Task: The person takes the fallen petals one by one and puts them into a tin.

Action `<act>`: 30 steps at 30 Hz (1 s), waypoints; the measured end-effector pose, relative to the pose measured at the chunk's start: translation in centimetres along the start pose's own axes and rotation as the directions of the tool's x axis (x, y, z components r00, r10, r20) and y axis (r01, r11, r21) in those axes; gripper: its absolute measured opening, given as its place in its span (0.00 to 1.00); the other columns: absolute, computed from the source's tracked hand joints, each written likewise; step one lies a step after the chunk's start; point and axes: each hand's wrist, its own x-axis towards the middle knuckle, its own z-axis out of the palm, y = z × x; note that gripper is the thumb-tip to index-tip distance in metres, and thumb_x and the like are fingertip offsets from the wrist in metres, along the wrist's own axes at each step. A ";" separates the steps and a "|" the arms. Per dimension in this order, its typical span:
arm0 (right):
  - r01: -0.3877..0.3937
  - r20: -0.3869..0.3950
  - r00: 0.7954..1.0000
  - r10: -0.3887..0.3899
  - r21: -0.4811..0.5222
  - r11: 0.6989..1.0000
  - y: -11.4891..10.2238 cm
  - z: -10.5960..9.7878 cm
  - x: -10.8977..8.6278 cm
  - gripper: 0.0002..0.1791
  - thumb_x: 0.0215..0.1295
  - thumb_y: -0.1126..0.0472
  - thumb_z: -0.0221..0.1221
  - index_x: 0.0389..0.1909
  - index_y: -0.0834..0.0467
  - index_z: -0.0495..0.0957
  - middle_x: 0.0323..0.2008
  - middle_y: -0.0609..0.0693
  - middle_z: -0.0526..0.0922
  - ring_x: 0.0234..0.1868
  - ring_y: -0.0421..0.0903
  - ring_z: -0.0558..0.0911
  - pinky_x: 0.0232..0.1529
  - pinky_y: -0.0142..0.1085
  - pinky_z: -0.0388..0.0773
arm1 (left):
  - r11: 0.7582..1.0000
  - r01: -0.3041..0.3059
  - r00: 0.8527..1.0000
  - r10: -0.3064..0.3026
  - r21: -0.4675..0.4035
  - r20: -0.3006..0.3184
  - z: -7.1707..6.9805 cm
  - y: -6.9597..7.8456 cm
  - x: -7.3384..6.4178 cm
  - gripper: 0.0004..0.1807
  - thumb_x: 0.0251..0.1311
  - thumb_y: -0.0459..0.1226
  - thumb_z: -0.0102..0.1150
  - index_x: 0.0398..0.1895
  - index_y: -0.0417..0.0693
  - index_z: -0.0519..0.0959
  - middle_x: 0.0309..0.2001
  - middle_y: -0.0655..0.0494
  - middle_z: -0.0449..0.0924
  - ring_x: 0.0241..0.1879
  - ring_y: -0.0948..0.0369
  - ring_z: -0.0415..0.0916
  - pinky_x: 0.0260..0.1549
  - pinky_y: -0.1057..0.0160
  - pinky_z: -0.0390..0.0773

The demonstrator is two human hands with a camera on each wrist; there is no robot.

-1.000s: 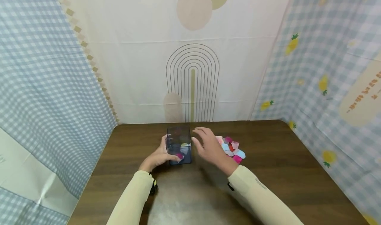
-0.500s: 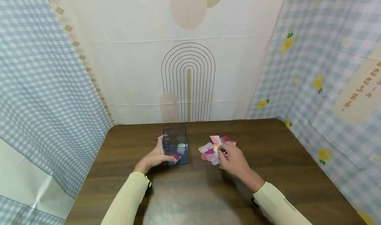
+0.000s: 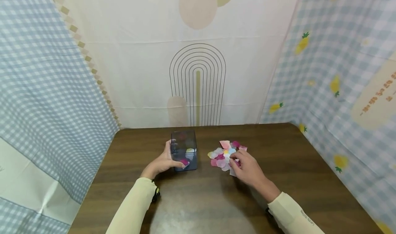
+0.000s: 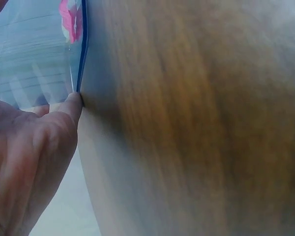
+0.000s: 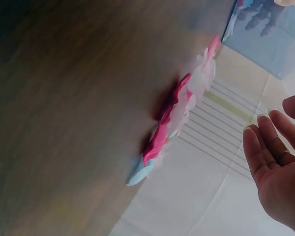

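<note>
1. Nearest are the left sleeve (image 3: 133,204) and right sleeve (image 3: 289,211), pale cream, of smooth, matte fabric. A black band (image 3: 156,194) with a yellow spot sits at the left cuff; a dark strap shows at the right one.
2. Beneath lies the desk (image 3: 191,206), dark brown with straight, streaky wood grain, a soft sheen on its near part and rounded far corners.
3. The left hand (image 3: 161,162) grips the box (image 3: 192,164) from its left side, thumb across the near wall, the other fingers showing through the clear plastic.
4. The box, left of the desk's middle, is a rectangular block of smooth, see-through, blue-grey plastic with crisp edges. Inside are a magenta petal (image 3: 184,162) against the near wall and some pale ones.
5. The right hand (image 3: 247,168) is at the right side of the petal heap (image 3: 220,163), its fingers loosely bent and slightly parted. Whether the tips touch the heap cannot be told.
6. The heap, right of the box and apart from it, is of thin, rounded, fabric-like pieces with wavy edges, in pink, magenta, white and light blue, overlapping loosely.
7. Beyond the desk hang blue-checked, rippling curtains (image 3: 46,72) on both sides, the right one printed with pineapples (image 3: 302,44), and a white, lightly creased backdrop (image 3: 142,75) with thin nested arches.
</note>
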 end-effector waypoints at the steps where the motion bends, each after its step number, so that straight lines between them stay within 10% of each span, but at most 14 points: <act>1: -0.012 0.009 1.000 0.012 0.002 1.000 0.1 0.0 -0.1 0.06 0.63 0.65 0.72 0.39 0.57 0.87 0.34 0.48 0.83 0.33 0.40 0.75 0.36 0.36 0.80 | 1.000 0.002 1.000 -0.002 0.001 -0.003 0.0 -0.1 0.0 0.69 0.47 0.37 0.84 0.83 0.52 0.40 0.79 0.39 0.55 0.75 0.41 0.63 0.80 0.35 0.55; 21: -0.019 0.322 0.946 0.048 -0.091 0.996 1.1 1.1 1.9 0.15 0.66 0.60 0.72 0.49 0.64 0.87 0.46 0.57 0.90 0.50 0.54 0.86 0.58 0.52 0.84 | 1.000 0.022 1.000 -0.022 0.001 0.004 -0.1 0.1 0.0 0.69 0.48 0.38 0.84 0.83 0.53 0.39 0.81 0.38 0.50 0.77 0.42 0.59 0.81 0.36 0.54; 30: -0.019 0.475 0.879 0.046 -0.062 0.998 1.0 3.5 3.5 0.10 0.70 0.63 0.67 0.48 0.62 0.87 0.46 0.54 0.88 0.48 0.49 0.84 0.56 0.50 0.84 | 0.999 0.024 1.000 -0.024 -0.021 0.003 0.1 -0.1 -0.2 0.69 0.47 0.37 0.83 0.83 0.52 0.39 0.80 0.37 0.51 0.76 0.41 0.61 0.81 0.37 0.54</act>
